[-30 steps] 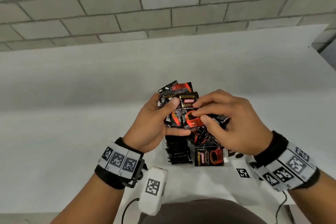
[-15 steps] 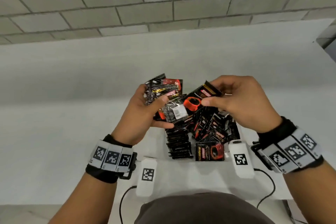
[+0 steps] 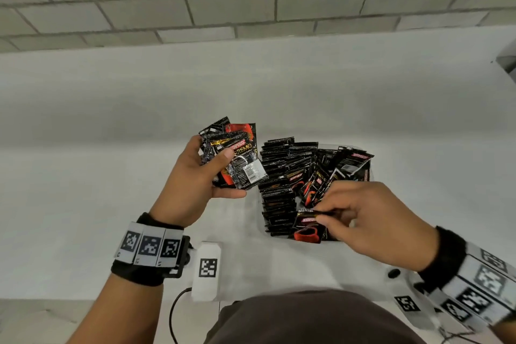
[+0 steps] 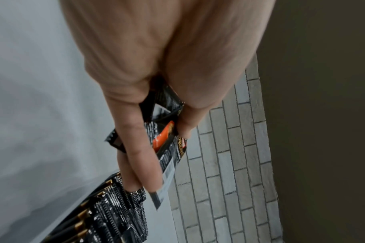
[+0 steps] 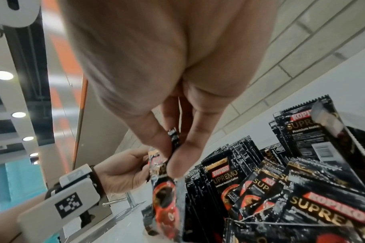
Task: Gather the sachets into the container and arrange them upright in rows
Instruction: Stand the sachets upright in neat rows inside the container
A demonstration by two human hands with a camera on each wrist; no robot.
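Observation:
Black and red coffee sachets fill a clear container (image 3: 350, 146) on the white table. Its left side holds an upright row of sachets (image 3: 282, 184); loose ones (image 3: 343, 165) lean at its right. My left hand (image 3: 223, 167) grips a fanned bunch of sachets (image 3: 237, 159) left of the container, thumb on top; the bunch (image 4: 167, 141) shows between my fingers in the left wrist view. My right hand (image 3: 325, 216) pinches the top edge of one sachet (image 3: 308, 227) at the container's near end. In the right wrist view that sachet (image 5: 167, 197) hangs from thumb and forefinger.
The white table (image 3: 111, 148) runs back to a grey block wall (image 3: 251, 3). A white tagged device (image 3: 208, 271) with a black cable lies near the table's front edge. My dark shirt (image 3: 307, 318) fills the bottom of the head view.
My right hand has dropped from beside the left hand's bunch down to the container's near end, holding one sachet. The left hand has kept its bunch and shifted a little left.

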